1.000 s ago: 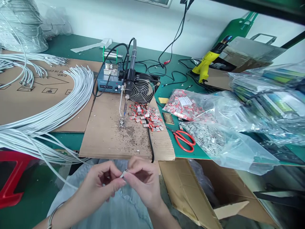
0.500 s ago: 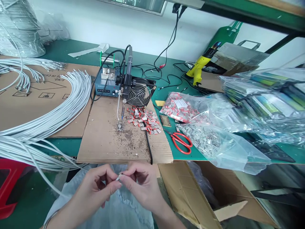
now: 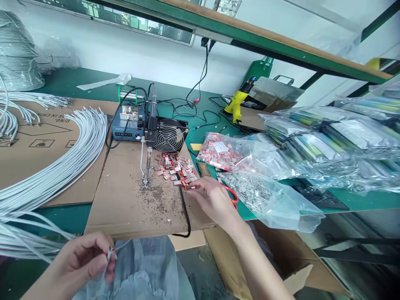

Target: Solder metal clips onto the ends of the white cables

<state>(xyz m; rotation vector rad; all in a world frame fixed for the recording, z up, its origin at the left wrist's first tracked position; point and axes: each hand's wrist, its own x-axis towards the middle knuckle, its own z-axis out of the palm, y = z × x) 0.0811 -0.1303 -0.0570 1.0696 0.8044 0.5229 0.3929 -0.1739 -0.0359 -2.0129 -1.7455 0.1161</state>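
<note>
My left hand is closed in a pinch around the end of a white cable, low at the left above my lap. Over the cardboard, my right hand reaches to the near right edge of a pile of small red-and-silver USB connectors. Its thumb and index finger close around one connector there. Beside the pile, a soldering iron stands tip down in its holder, over a heap of solder bits. Red-handled scissors lie partly hidden behind my right hand.
A large bundle of white cables covers the left side. Behind the pile stand a fan and a blue soldering station. Bags of red connectors and metal shells lie at right, near a yellow heat gun.
My right hand has left the cable end and moved up and right to the connector pile. My left hand has shifted down and left, keeping the cable. The view has turned right.
</note>
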